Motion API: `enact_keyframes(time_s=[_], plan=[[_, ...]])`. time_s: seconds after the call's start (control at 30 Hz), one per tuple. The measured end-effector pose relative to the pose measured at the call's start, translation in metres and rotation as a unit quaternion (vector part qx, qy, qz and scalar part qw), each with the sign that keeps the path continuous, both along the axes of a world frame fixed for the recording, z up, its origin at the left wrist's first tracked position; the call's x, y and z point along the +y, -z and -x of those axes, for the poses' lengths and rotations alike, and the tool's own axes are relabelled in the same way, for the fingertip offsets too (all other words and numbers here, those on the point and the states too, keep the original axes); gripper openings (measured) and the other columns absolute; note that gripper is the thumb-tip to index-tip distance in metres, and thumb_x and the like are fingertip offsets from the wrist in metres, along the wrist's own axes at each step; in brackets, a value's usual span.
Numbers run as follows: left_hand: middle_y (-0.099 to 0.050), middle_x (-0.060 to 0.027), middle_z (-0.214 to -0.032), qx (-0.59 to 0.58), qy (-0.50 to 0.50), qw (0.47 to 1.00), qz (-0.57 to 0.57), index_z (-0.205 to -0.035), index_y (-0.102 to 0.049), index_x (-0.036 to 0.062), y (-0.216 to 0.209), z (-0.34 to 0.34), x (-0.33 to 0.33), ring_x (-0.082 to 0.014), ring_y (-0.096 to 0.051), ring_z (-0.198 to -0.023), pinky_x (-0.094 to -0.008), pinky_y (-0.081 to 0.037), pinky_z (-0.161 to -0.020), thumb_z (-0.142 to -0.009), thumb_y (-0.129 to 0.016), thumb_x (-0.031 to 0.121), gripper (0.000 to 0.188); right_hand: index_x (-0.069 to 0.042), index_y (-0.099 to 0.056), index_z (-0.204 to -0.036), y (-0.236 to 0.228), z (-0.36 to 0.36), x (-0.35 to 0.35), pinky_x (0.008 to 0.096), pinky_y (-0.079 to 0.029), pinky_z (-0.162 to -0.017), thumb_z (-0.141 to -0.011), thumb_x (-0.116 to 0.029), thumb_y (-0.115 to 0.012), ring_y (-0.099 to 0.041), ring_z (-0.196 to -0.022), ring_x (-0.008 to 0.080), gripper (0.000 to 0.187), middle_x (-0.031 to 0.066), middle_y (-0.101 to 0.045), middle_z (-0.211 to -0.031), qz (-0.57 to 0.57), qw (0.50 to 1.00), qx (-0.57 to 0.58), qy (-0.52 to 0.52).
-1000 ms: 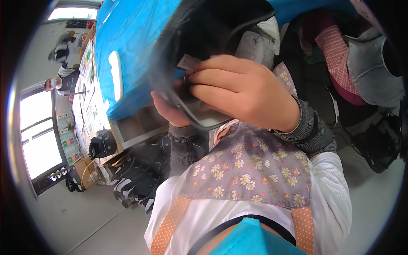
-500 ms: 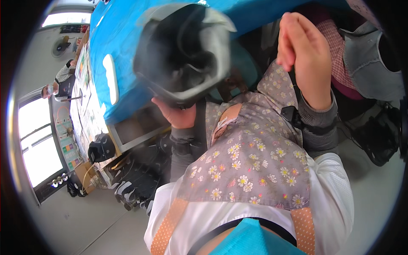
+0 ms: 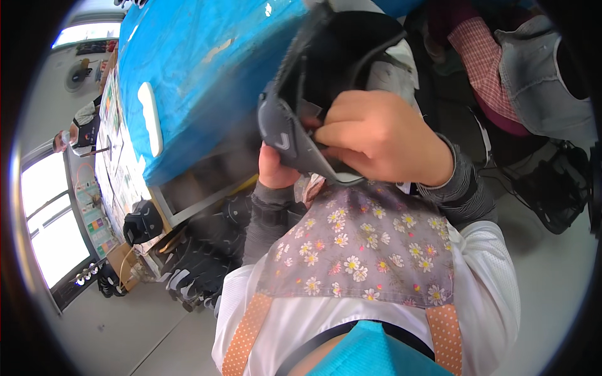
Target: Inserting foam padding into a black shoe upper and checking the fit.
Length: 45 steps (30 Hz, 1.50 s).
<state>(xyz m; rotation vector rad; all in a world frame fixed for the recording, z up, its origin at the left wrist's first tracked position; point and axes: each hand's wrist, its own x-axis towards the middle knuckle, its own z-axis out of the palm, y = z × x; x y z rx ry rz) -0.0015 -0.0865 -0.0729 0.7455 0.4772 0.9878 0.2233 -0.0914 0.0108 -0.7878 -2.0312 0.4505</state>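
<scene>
I see the right hand [image 3: 392, 141], fingers curled, at the mouth of the hollow black hard-shell helmet [image 3: 279, 119]; its grip I can't tell. Left of those fingers, the left hand [image 3: 277, 169] clasps the helmet; farther left, the blue-sheeted table [image 3: 207, 94].

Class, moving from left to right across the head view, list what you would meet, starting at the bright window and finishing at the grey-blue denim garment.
Bright window → white wavy-edged strip → left hand → right hand → grey-blue denim garment.
</scene>
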Motion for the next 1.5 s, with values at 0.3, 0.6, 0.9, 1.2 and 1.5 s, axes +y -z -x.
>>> enact_keyframes(time_s=[0.3,0.6,0.9,1.2,1.5], plan=[[-0.057,-0.0096,-0.123,0.380,0.055,0.912,-0.148,-0.129,-0.050,-0.0011,-0.076,-0.014,0.033,-0.0187,-0.053,-0.115,-0.0327,-0.041,-0.100,-0.092,-0.062,0.018,0.043,-0.007,-0.060,-0.068,0.024,-0.004,-0.033,0.0385,-0.048,-0.060,-0.077,-0.015,-0.065,-0.059,-0.067,0.0281,0.013,0.0088,-0.058,-0.067,0.144,0.987,-0.056,0.039],[-0.060,-0.0136,-0.121,0.341,0.089,0.934,-0.061,-0.132,-0.050,-0.0028,-0.043,-0.053,0.019,-0.0189,-0.056,-0.110,-0.0283,-0.041,-0.098,-0.084,-0.044,0.013,0.050,0.000,-0.065,-0.077,0.049,0.003,-0.035,0.0356,-0.045,-0.060,-0.081,-0.012,-0.066,-0.059,-0.066,0.0269,0.012,0.0118,-0.062,-0.071,0.310,0.948,0.068,0.029],[-0.061,-0.0025,-0.101,0.322,0.119,0.936,-0.079,-0.126,-0.056,0.0007,-0.047,-0.048,0.015,-0.0083,-0.051,-0.088,-0.0209,-0.041,-0.080,-0.083,-0.051,0.008,0.044,0.007,-0.068,-0.091,0.093,0.000,-0.028,0.0242,-0.049,-0.067,-0.088,-0.012,-0.063,-0.061,-0.072,0.0088,0.020,0.0053,-0.068,-0.079,0.529,0.800,0.259,0.113],[-0.061,-0.0102,-0.112,0.320,0.062,0.943,-0.066,-0.128,-0.049,-0.0002,-0.025,-0.055,0.013,-0.0154,-0.056,-0.101,-0.0261,-0.043,-0.090,-0.085,-0.044,0.011,0.044,0.003,-0.064,-0.082,0.068,0.007,-0.034,0.0258,-0.042,-0.058,-0.091,-0.017,-0.062,-0.051,-0.063,0.0073,0.022,0.0020,-0.059,-0.066,0.513,0.823,0.242,0.037],[-0.060,-0.0085,-0.111,0.299,0.052,0.952,-0.040,-0.127,-0.051,0.0017,-0.017,-0.053,0.013,-0.0139,-0.054,-0.102,-0.0258,-0.042,-0.092,-0.087,-0.047,0.010,0.041,0.003,-0.064,-0.109,0.061,-0.022,-0.046,0.0321,-0.051,-0.074,-0.083,-0.019,-0.070,-0.066,-0.080,0.0270,0.034,0.0142,-0.069,-0.088,0.368,0.929,0.026,0.026]])
